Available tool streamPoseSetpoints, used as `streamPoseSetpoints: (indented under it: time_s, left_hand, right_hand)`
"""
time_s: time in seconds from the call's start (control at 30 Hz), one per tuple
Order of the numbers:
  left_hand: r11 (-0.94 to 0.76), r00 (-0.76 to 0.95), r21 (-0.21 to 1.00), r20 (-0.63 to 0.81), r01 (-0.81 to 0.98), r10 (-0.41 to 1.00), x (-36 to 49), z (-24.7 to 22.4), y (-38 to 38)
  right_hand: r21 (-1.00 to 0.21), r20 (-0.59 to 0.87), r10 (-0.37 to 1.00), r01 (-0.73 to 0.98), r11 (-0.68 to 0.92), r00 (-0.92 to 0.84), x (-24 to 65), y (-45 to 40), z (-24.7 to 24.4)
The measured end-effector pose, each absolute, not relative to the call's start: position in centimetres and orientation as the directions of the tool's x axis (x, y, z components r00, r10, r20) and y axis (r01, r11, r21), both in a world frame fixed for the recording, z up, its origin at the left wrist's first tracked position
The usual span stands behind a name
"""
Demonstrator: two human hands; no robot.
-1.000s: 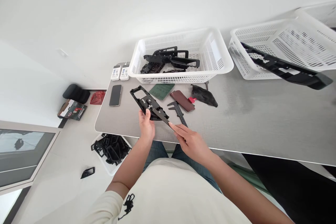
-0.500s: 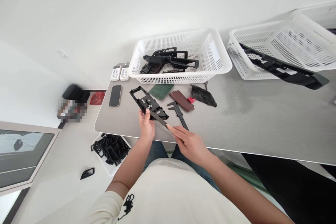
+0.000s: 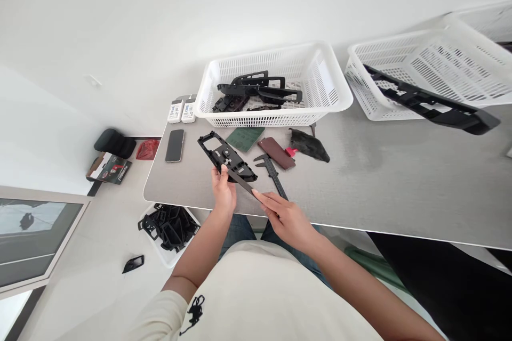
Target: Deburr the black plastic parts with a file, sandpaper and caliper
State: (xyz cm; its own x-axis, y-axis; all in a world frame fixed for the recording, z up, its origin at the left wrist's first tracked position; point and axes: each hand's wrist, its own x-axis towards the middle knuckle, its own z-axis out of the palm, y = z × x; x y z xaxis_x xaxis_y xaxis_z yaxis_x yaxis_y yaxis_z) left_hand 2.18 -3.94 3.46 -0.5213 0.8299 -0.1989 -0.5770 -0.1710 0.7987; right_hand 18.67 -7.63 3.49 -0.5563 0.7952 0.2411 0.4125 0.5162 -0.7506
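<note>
Standing at a grey table in a white room, we are holding a black plastic trim panel over the tabletop, near its front edge. Our left hand is gripping the panel's lower edge, while our right hand is staying open, its extended fingers reaching to the panel's narrow end. A vernier caliper is lying just beside the panel, and a green sanding sheet is lying beyond it. A smartphone is lying to our left. Behind them, a white plastic basket is holding more black plastic parts.
</note>
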Motion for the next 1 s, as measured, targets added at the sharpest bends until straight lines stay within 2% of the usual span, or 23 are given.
streamPoseSetpoints:
  time_s: [0.1, 0.2, 0.3, 0.43, 0.57, 0.67, 0.83, 1.0]
  left_hand:
    - [-0.175, -0.530, 0.805, -0.193, -0.566, 0.826, 2.1, 3.5, -3.9]
    - [-0.154, -0.531, 0.822, -0.200, -0.548, 0.823, 2.1, 3.3, -3.9]
    - [-0.143, -0.525, 0.823, -0.208, -0.550, 0.825, 2.1, 3.2, -4.0]
    - [-0.161, -0.524, 0.812, -0.197, -0.560, 0.829, 2.2, 3.4, -4.0]
    - [-0.157, -0.512, 0.793, -0.215, -0.588, 0.831, 2.2, 3.6, -4.0]
    - [-0.150, -0.500, 0.788, -0.220, -0.597, 0.838, 2.1, 3.7, -3.9]
    - [-0.122, -0.503, 0.797, -0.246, -0.591, 0.829, 2.1, 3.5, -3.6]
    - [-0.081, -0.497, 0.791, -0.298, -0.606, 0.815, 2.1, 3.2, -3.6]
  right_hand:
    - [-0.736, 0.266, 0.823, 0.445, 0.510, -0.502, 18.7, -7.5, 3.4]
    - [-0.712, 0.244, 0.811, 0.469, 0.522, -0.532, 18.8, -7.4, 3.4]
    - [-0.734, 0.236, 0.789, 0.428, 0.528, -0.568, 18.9, -7.4, 3.4]
    - [-0.744, 0.265, 0.829, 0.444, 0.500, -0.492, 18.8, -7.4, 3.4]
    - [-0.777, 0.202, 0.807, 0.411, 0.477, -0.555, 18.8, -7.4, 3.5]
    - [-0.870, 0.188, 0.825, 0.299, 0.392, -0.533, 19.0, -7.3, 3.6]
    - [-0.955, 0.138, 0.935, 0.206, 0.213, -0.328, 19.5, -6.7, 3.4]
    - [-0.976, 0.057, 0.930, 0.174, 0.128, -0.363, 19.4, -6.6, 2.5]
